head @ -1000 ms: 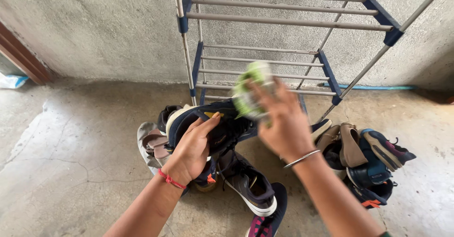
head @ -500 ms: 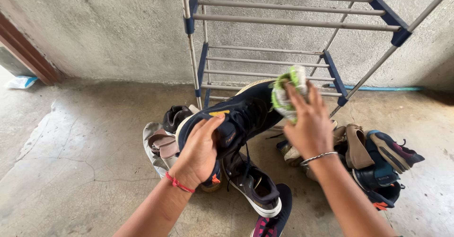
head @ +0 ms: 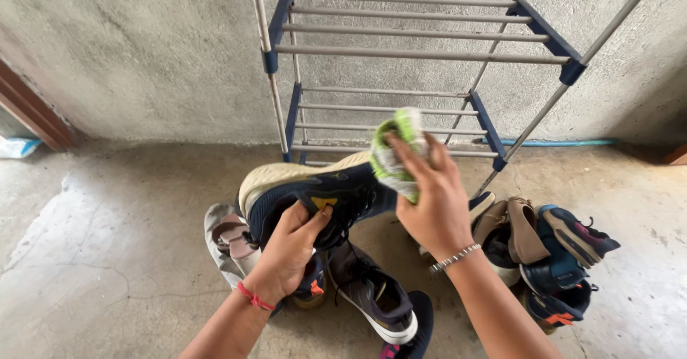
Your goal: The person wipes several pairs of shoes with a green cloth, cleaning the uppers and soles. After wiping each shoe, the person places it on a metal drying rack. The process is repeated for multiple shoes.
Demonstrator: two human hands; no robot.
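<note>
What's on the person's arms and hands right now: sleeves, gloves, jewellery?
No gloves or sleeves in view; both forearms are bare. The left hand has a red thread band at the wrist; the right hand has a thin silver bangle at the wrist.

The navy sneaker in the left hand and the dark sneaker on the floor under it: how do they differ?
The navy sneaker is lifted, tipped on its side with its cream sole showing, gripped by the left hand; the dark sneaker rests upright on the concrete floor, its opening showing. The navy sneaker has a yellow mark; none shows on the dark sneaker. Both are laced.
</note>
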